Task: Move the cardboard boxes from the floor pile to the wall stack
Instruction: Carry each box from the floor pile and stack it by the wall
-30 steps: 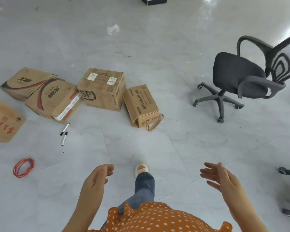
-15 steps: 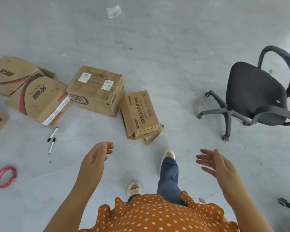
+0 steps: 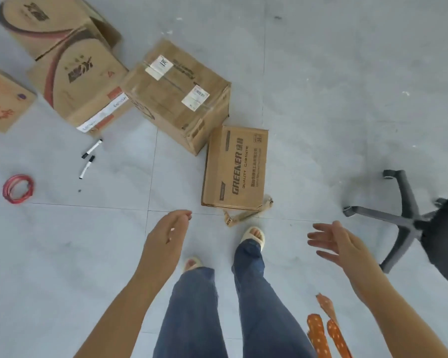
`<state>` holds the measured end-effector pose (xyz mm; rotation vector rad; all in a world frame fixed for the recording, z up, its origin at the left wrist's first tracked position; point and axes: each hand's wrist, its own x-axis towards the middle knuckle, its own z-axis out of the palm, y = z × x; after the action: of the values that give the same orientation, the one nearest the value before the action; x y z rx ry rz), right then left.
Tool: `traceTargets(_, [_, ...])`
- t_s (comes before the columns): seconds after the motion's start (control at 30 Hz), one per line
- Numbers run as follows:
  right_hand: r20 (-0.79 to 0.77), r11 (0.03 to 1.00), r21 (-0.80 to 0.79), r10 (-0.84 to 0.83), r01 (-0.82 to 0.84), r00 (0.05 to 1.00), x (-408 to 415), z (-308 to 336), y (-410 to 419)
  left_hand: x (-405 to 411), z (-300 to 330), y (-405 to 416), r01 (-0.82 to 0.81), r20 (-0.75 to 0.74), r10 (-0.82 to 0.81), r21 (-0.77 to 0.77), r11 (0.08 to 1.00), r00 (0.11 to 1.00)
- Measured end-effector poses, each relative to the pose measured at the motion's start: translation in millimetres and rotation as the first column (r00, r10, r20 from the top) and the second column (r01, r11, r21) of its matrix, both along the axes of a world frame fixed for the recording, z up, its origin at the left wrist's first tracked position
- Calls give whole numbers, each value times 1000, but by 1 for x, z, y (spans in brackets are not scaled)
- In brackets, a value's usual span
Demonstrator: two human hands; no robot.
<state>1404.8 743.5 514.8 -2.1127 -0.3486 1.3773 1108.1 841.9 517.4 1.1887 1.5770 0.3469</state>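
Now both hands are empty, the left hand (image 3: 167, 232) loosely curled, the right hand (image 3: 340, 245) spread, near the Greener box (image 3: 237, 167) just ahead; best grip its two long sides.

We have bare floor (image 3: 334, 104) between our hands (image 3: 166, 236) and the GREENER box (image 3: 236, 169), whose near and right sides lie open, while the taped box (image 3: 176, 94) crowds its far left corner and the chair base (image 3: 404, 218) stands at right.
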Motion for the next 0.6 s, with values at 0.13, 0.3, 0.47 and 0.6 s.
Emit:
traceTargets(0.13, [-91,988,-128,72,-83,993,13,-124,41,43,-131,42,-101,-89,90,-122,987,992])
traceTargets(0.3, [-78,974,-182,121,-133,990,2,-307,75,84,-313,62,-140,-200,78,-314,939,977])
traceTargets(0.47, [55,974,-213,89,-76,994,-7,-441,99,92,-441,65,-83,-211,24,-276,958,977])
traceTargets(0.6, [-41,978,-211,-5,-4,999,-1,-503,106,92,-500,78,-113,-142,69,-333,936,988])
